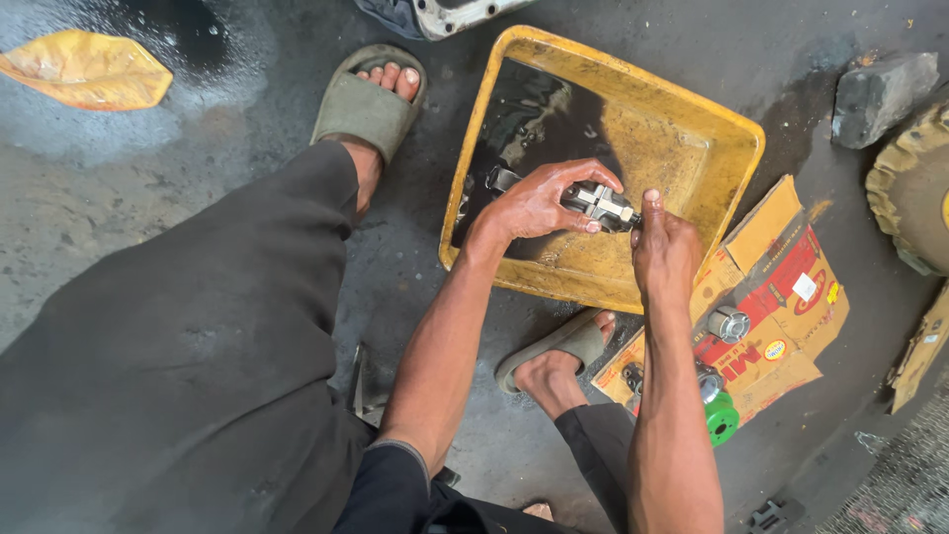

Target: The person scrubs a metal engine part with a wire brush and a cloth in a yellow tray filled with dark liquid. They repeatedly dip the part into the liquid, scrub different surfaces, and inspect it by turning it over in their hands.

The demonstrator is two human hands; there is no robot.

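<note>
Gripping a small metal part [596, 202]: left hand [539, 203] has its grip clamped around the part's left end, fingers curled over the top. Right hand [664, 249] comes in from 5 o'clock, grip closed on the part's right end, thumb tip up at about 12. Part sits between both hands, held above the near right area of a yellow tray [727, 148]. Dark oily liquid [524, 124] pools in the tray's left half, at 10 o'clock from the part. Flattened cardboard [781, 297] lies at 4 o'clock of the tray on the floor, carrying a metal cylinder [730, 323] and a green round piece [722, 417]. Grey sandals: one [368, 99] at 9 o'clock of the tray, one [563, 346] at 6. Rock [880, 94] at 2 o'clock.
</note>
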